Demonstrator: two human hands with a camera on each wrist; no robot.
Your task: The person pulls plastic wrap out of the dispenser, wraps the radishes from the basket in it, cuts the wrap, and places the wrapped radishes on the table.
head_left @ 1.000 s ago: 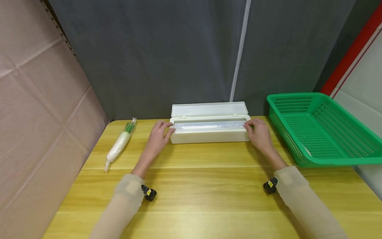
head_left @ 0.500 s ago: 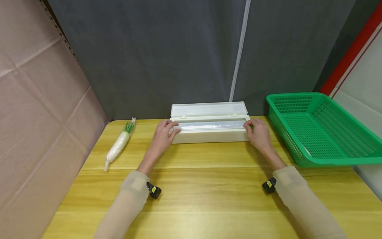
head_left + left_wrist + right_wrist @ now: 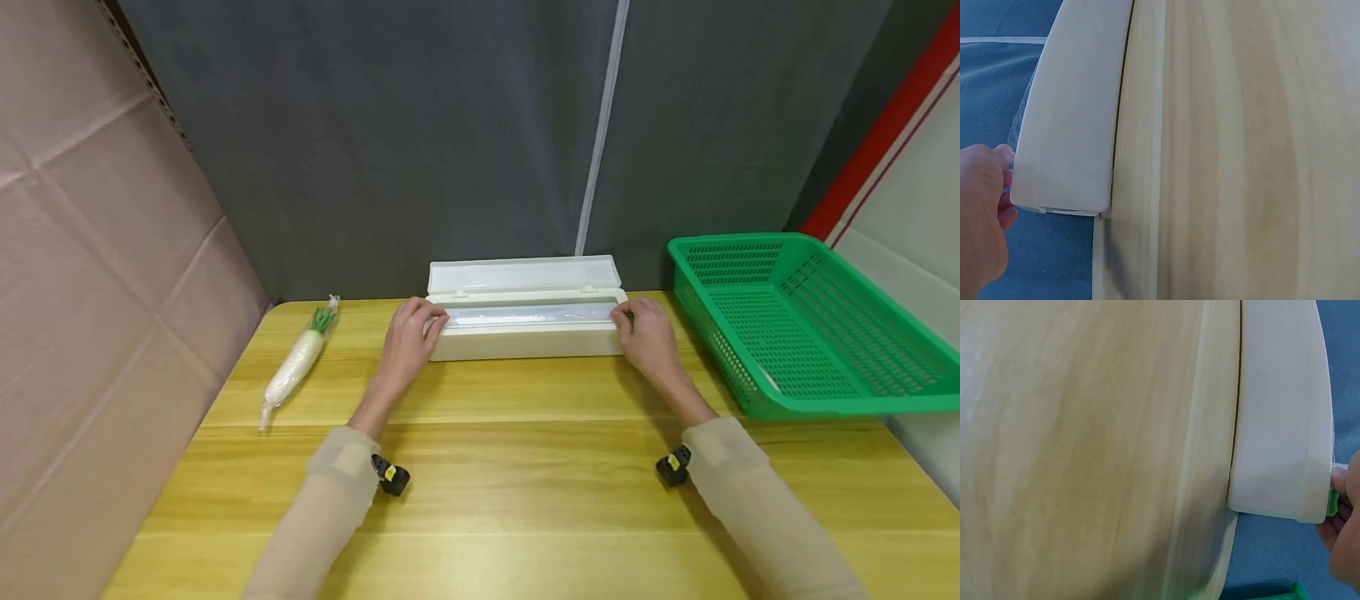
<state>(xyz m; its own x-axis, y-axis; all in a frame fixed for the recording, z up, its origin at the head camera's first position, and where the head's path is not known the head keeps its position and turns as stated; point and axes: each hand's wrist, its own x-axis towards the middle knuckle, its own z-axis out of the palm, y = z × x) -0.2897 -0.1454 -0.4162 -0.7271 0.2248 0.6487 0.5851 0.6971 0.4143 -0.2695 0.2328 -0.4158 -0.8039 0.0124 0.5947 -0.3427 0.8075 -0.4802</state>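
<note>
A long white cling film dispenser (image 3: 525,343) lies on the table, its hinged lid (image 3: 525,273) tipped back. Clear cling film (image 3: 528,314) stretches across its opening. My left hand (image 3: 407,337) pinches the film at the left end, thumb and fingertips together; in the left wrist view a film edge (image 3: 1018,122) rises beside the fingers. At the right end, my right hand (image 3: 651,335) pinches the film's other corner. A small green piece (image 3: 1332,503) shows between the box and the right fingers; whether the hand holds it, I cannot tell.
To the left lies a film-wrapped white radish (image 3: 298,364) with green tops. A green plastic basket (image 3: 795,410) stands at the right, overhanging the table edge. Behind the wooden table (image 3: 525,483) hangs a dark grey curtain (image 3: 375,150).
My left hand has moved slightly right along the dispenser's left end, and its thumb and fingers have closed together on the film. The right hand has stayed almost in place.
</note>
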